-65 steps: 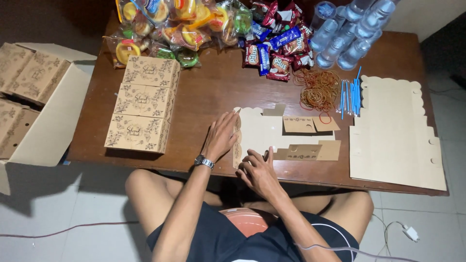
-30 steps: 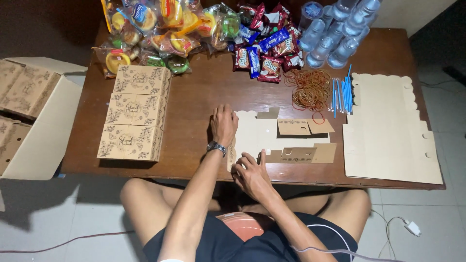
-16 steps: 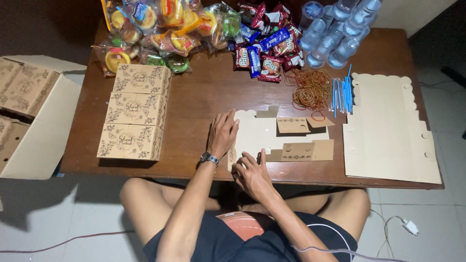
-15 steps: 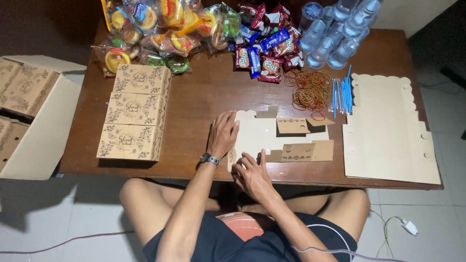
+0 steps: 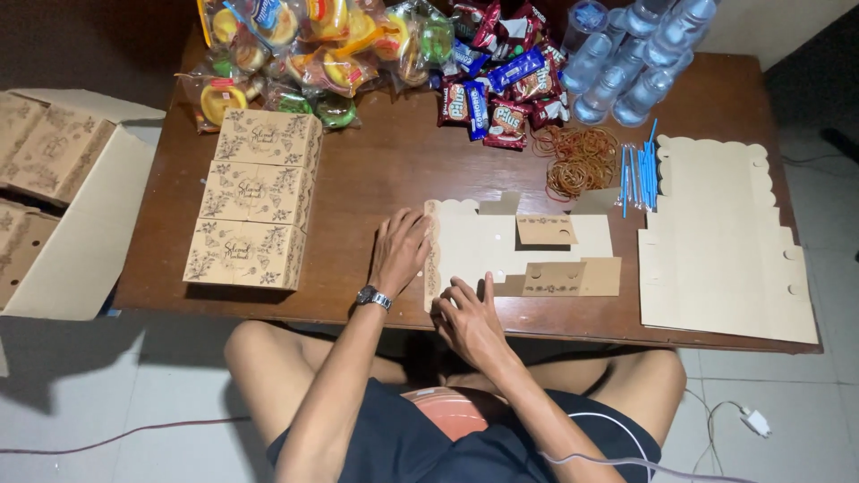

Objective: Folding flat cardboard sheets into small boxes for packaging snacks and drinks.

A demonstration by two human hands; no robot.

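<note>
Since the earlier frames the left hand [image 5: 400, 253] has slid a little toward the near edge along the flat's left border; the right hand [image 5: 468, 316] has barely shifted. The flat, unfolded tan cardboard box blank [image 5: 501, 246] lies on the brown wooden worktop [image 5: 376, 170], just in front of the person. Left grip released: palm down, fingers spread, pressing the blank's left scalloped edge. Right grip also not clenched: fingers pressing the blank's near-left corner, grasping nothing. Left of the left hand sits a row of three assembled printed tan boxes [image 5: 253, 199]. Beyond the right hand are a pile of brown rubber bands [image 5: 580, 161] and blue straws [image 5: 637, 170]. To its right is a stack of flat tan blanks [image 5: 720, 241]. Wrapped snacks [image 5: 501, 80] and clear plastic water cups [image 5: 626, 54] sit at the far edge.
</note>
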